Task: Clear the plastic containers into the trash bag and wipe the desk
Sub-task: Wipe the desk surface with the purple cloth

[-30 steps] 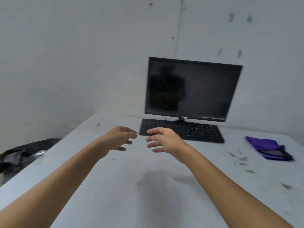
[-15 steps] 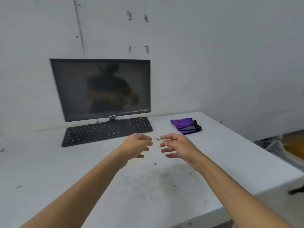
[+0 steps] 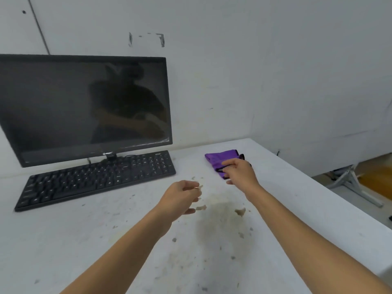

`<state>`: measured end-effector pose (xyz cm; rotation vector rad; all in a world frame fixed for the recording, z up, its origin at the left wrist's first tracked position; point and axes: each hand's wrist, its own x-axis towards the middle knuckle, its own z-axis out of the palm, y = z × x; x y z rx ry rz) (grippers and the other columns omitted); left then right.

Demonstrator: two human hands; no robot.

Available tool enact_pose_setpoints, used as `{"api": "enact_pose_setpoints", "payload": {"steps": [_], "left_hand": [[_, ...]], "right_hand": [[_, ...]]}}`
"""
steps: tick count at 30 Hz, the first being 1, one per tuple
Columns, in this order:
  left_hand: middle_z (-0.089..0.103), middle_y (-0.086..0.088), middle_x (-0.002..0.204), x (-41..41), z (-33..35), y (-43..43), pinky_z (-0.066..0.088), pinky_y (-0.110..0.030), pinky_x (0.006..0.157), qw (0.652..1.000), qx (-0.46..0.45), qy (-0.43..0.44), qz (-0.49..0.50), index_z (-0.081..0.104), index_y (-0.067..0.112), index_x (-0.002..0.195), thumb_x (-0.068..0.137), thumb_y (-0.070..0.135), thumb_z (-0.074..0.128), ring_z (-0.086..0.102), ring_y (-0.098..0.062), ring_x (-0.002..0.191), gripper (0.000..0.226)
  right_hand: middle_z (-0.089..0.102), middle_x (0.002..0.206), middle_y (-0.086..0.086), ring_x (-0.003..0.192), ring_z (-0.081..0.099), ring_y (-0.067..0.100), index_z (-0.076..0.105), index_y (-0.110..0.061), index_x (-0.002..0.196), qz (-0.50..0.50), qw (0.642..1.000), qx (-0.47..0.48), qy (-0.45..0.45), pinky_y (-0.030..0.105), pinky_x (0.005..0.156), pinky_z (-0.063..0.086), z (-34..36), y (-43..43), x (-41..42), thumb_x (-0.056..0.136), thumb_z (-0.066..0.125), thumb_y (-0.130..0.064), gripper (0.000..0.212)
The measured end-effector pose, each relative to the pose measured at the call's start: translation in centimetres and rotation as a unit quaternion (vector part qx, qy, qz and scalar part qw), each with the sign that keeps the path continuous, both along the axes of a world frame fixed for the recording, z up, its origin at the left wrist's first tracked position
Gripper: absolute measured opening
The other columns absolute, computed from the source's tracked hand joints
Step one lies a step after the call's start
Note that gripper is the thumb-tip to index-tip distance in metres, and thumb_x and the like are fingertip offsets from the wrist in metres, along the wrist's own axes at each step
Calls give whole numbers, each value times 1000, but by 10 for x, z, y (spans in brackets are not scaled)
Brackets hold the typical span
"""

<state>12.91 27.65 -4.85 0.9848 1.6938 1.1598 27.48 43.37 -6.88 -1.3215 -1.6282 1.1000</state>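
Observation:
A folded purple cloth (image 3: 220, 158) with a dark edge lies on the white desk (image 3: 84, 240) at the right, beside the keyboard. My right hand (image 3: 239, 174) reaches over its near end with fingers loosely spread, covering part of it; I cannot tell whether it touches. My left hand (image 3: 180, 198) hovers above the desk's middle, fingers loosely curled and holding nothing. Crumbs (image 3: 240, 212) and a brownish stain (image 3: 220, 211) mark the desk between my arms. No plastic container or trash bag is in view.
A dark monitor (image 3: 84, 107) and a black keyboard (image 3: 95, 179) stand at the back left against the wall. The desk's right edge drops to a floor with a grey metal frame (image 3: 350, 183).
The view has swung right and closer. My right hand has moved forward and right from beside the left hand to over the purple cloth. The left hand has stayed near the middle.

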Motion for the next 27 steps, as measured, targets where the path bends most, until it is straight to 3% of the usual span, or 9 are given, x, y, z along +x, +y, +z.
{"api": "enact_pose_setpoints", "payload": {"steps": [4, 8, 10, 14, 18, 20, 23, 27], "left_hand": [[70, -2, 117, -9, 3, 26, 62, -32, 82, 1000, 7, -15, -3, 65, 16, 122, 96, 16, 61, 68, -15, 104, 26], [71, 1, 116, -29, 11, 35, 62, -34, 84, 1000, 18, -5, 1, 65, 20, 121, 97, 16, 60, 69, -14, 105, 24], [72, 4, 115, -42, 12, 35, 62, -32, 82, 1000, 18, -3, 0, 65, 22, 120, 98, 17, 61, 70, -13, 105, 24], [71, 3, 117, -55, 7, 30, 62, -31, 81, 1000, 7, -15, 16, 65, 21, 122, 98, 18, 61, 70, -12, 105, 24], [69, -1, 120, -44, 8, 24, 62, -34, 83, 999, -8, -37, 16, 63, 18, 124, 98, 18, 61, 69, -16, 108, 26], [69, -3, 120, -34, 12, 22, 62, -34, 82, 998, -7, -55, 16, 62, 15, 126, 98, 17, 62, 69, -17, 108, 29], [65, -5, 123, -15, 22, 17, 62, -35, 83, 997, 3, -81, 14, 56, 11, 134, 97, 17, 63, 66, -19, 110, 38], [49, -3, 148, 5, 36, 2, 49, -41, 104, 998, 27, -43, 33, 35, 17, 153, 90, 42, 69, 54, -21, 125, 76]], "right_hand": [[67, 120, 3, 106, 64, 21, 68, -16, 115, 18, 975, 106, -195, 32, 84, 52, -11, 58, -33, 93, 60, -17, 24], [60, 127, 4, 120, 55, 27, 62, -17, 126, 36, 921, 157, -355, 38, 86, 52, -26, 102, -54, 91, 61, -40, 41], [65, 124, 5, 117, 58, 28, 65, -16, 125, 24, 913, 152, -377, 40, 89, 53, -37, 115, -56, 91, 62, -38, 41], [66, 92, 8, 93, 64, 30, 63, -9, 91, 4, 942, 126, -311, 33, 69, 47, -32, 124, -51, 93, 57, -19, 12], [56, 70, 4, 70, 54, 26, 52, -12, 69, -37, 992, 45, -108, 30, 58, 40, 1, 102, -31, 91, 53, -12, 22], [55, 70, 5, 67, 49, 24, 58, -10, 75, -26, 999, 11, -20, 30, 57, 36, 20, 78, -20, 92, 54, -13, 18], [66, 84, 9, 76, 58, 24, 70, -4, 97, 13, 992, -50, 117, 32, 68, 44, 51, 30, -4, 94, 59, -14, 15], [71, 87, 10, 81, 66, 25, 69, -9, 96, 77, 961, -146, 223, 35, 74, 51, 79, -42, 19, 94, 60, -14, 11]]}}
